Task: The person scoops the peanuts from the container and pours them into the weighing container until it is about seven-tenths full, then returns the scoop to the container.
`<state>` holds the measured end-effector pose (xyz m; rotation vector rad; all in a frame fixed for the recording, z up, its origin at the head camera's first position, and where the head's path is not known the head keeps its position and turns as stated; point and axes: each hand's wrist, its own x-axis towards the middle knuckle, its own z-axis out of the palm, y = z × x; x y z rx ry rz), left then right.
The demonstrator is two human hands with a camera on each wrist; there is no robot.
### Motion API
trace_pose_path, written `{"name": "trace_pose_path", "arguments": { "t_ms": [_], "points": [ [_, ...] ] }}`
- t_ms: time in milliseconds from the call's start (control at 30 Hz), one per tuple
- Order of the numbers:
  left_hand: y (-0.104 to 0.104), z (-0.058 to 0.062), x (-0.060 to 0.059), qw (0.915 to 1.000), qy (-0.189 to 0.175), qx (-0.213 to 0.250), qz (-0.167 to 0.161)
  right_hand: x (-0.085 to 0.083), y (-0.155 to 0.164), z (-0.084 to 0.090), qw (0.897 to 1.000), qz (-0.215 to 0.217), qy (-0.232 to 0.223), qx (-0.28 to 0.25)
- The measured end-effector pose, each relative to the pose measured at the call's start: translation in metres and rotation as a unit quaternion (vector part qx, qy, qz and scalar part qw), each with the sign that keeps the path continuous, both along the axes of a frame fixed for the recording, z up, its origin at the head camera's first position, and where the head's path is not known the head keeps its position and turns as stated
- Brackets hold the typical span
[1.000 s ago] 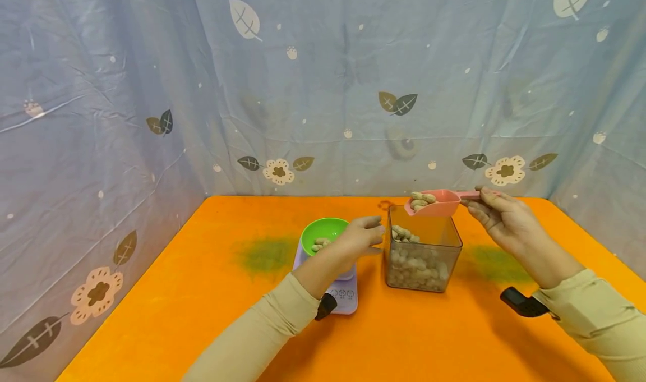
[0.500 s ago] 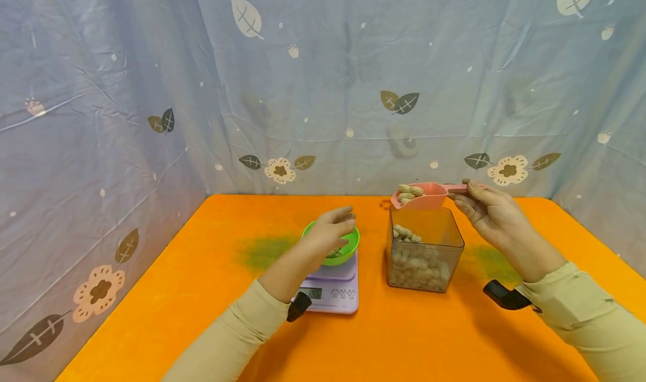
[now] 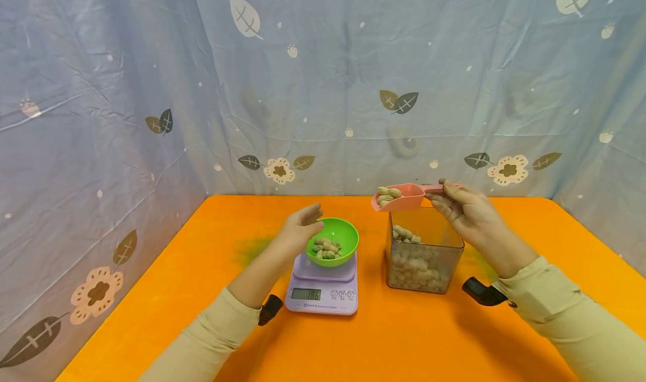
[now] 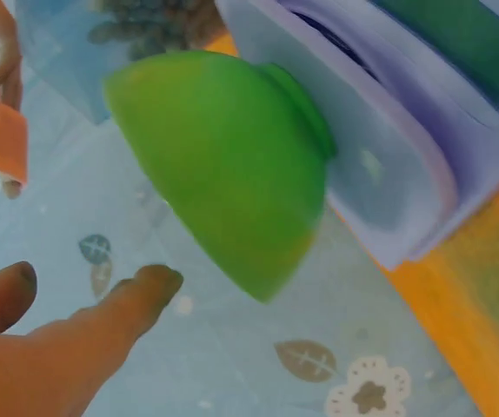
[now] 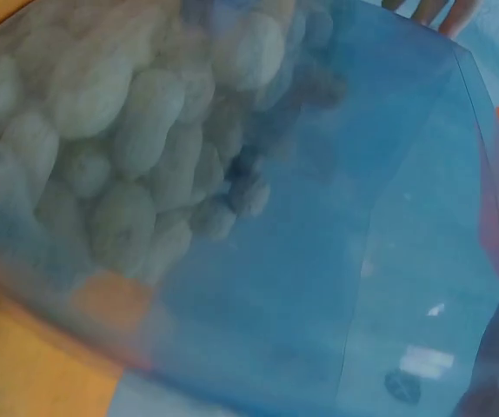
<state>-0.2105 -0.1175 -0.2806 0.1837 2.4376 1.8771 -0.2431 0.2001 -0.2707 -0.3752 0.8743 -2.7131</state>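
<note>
My right hand pinches the handle of a pink scoop holding a few peanuts, held above the left rim of a clear square container part full of peanuts. A green bowl with some peanuts sits on a lilac kitchen scale whose display is lit. My left hand hovers with relaxed fingers just left of the bowl, holding nothing. In the left wrist view the bowl fills the frame, with my fingertips just short of it.
An orange table carries everything. A blue leaf-patterned cloth forms walls behind and to both sides. Dark green stains mark the tabletop left of the scale.
My left hand drew back from the container, across the bowl, to the bowl's left. My right hand carried the loaded scoop leftward, from over the container's middle to its left rim.
</note>
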Motion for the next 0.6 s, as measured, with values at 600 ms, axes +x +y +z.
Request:
{"name": "trace_pose_path", "arguments": {
  "t_ms": [600],
  "points": [
    [-0.024,-0.024,-0.006,0.9956,-0.034,-0.084,0.022,0.000,-0.035,-0.004,0.993,-0.013,0.016,0.117]
  ]
}}
